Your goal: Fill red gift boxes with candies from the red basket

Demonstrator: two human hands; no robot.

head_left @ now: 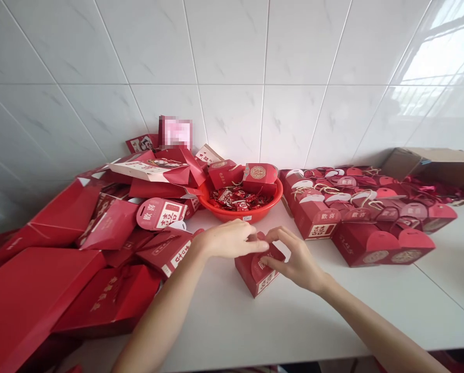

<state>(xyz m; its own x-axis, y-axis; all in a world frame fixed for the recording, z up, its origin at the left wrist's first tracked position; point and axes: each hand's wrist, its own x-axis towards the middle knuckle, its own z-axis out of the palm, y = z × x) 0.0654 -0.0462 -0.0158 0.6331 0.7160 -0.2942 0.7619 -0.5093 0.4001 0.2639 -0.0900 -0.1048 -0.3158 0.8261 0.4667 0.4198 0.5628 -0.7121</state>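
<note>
A small red gift box (pixel 251 272) with white and gold print stands on the table before me. My left hand (pixel 232 240) comes over its far left side, fingers bent onto the top flaps. From the other side, my right hand (pixel 294 259) holds the lid between thumb and fingers. The fingers of both hands cover much of the box's top. Just behind is an orange-red plastic bowl (pixel 232 213) with red-wrapped candies (pixel 241 199) in it. Two red boxes (pixel 259 173) rest at the bowl's back rim.
Many flat or half-folded red boxes and bags (pixel 111 223) pile up on the left. To the right stand rows of folded red boxes (pixel 317 220), some with rope handles. A brown cardboard box (pixel 430 160) sits at the back right. White tiled wall (pixel 232 114) bounds the white table (pixel 313 316).
</note>
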